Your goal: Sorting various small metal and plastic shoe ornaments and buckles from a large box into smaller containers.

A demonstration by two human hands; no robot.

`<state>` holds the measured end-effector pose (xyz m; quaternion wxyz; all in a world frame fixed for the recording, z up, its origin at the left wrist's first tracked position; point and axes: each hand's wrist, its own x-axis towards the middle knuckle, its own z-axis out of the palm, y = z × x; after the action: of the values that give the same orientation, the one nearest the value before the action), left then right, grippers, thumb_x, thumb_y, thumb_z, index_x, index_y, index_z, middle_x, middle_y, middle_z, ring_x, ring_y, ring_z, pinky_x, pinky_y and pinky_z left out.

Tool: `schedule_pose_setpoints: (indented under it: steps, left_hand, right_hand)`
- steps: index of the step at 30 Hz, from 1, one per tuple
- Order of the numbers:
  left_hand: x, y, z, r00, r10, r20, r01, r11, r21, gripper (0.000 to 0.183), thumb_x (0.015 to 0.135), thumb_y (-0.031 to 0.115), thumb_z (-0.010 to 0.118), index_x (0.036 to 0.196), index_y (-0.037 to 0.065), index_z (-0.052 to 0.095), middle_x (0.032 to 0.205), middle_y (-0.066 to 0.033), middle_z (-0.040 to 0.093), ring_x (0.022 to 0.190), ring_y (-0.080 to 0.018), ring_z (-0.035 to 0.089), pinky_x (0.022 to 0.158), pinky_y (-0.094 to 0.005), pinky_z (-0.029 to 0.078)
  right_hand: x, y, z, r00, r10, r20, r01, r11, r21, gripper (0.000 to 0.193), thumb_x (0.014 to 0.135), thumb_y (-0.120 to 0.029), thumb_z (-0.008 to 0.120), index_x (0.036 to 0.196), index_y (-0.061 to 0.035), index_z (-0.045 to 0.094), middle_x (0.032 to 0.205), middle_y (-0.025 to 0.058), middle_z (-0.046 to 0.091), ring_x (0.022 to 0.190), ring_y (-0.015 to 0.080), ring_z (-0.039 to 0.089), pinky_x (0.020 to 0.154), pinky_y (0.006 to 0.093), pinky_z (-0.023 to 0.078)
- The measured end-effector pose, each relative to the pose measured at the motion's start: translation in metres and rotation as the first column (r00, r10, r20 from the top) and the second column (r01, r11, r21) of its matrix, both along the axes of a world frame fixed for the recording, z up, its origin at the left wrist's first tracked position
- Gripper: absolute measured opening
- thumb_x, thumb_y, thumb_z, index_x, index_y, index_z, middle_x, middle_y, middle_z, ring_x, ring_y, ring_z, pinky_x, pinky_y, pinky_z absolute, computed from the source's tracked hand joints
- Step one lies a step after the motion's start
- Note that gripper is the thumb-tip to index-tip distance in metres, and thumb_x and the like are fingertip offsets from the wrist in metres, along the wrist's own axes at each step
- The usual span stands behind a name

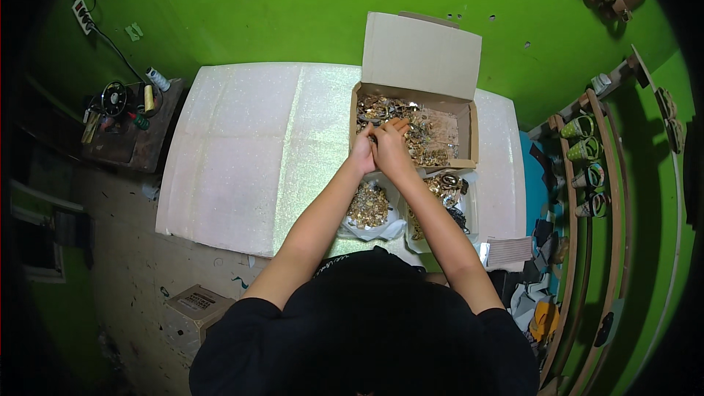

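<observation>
My left hand [362, 154] and my right hand [391, 149] meet over the near left part of an open cardboard box [474, 136]. Their fingers are bent and overlap, with some fingertips pointing toward the box's far side. Whatever small thing lies between them is too hidden to name. Inside the box are many small gold and silver metal pieces [433, 132], some in rows along its near side. Below my left wrist sits a white plastic bag [378, 232] with a heap of gold-coloured pieces [369, 205]. A pale tray [471, 209] under my right forearm holds dark and gold buckle-like pieces [449, 188].
A glittery white cover [227, 147] lies over the table. The box's raised lid [422, 55] leans toward the green wall [308, 7]. At the right are a wooden rack [579, 249] with sandals and a patterned flat piece [509, 251]. A sewing machine table [125, 132] stands at left.
</observation>
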<state>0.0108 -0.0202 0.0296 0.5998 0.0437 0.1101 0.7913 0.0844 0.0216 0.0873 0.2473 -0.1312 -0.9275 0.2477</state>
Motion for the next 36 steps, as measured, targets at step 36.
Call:
schedule_pose_setpoints:
  steps: [36]
  left_hand:
    - [0.003,0.001,0.008,0.995,-0.005,0.097,-0.005,0.995,0.102,0.052,0.090,0.031,0.012,0.127,-0.003,0.028,0.133,-0.0163,0.030,0.123,-0.0280,0.029,0.101,-0.0364,0.026]
  right_hand:
    - [0.043,0.025,-0.003,0.961,-0.067,-0.268,-0.274,-0.341,-0.899,0.014,0.080,0.001,0.050,0.094,0.0043,0.051,0.085,0.0090,0.057,0.073,0.0139,0.059,0.064,0.0200,0.052]
